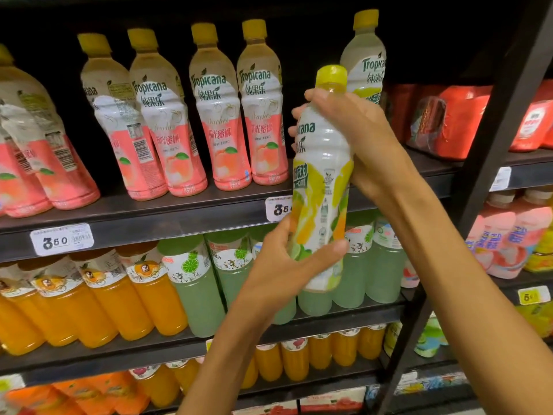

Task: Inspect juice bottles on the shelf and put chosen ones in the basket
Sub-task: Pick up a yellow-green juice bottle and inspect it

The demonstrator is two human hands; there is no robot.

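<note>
I hold a Tropicana lemon juice bottle (321, 181) with a yellow cap upright in front of the shelf. My right hand (356, 136) grips its upper part from the right, just under the cap. My left hand (287, 265) cups its lower part from the left, thumb across the front. A second lemon bottle (363, 52) stands on the upper shelf behind it. To the left on that shelf (149, 217) stand several pink peach Tropicana bottles (220, 109). The basket is not in view.
The shelf below carries orange juice bottles (98, 298) and pale green lime drink bottles (194, 283). Lower still are more orange bottles (294, 357). A black upright post (490, 163) divides off the right bay with red packs (457, 121) and pink bottles (505, 232).
</note>
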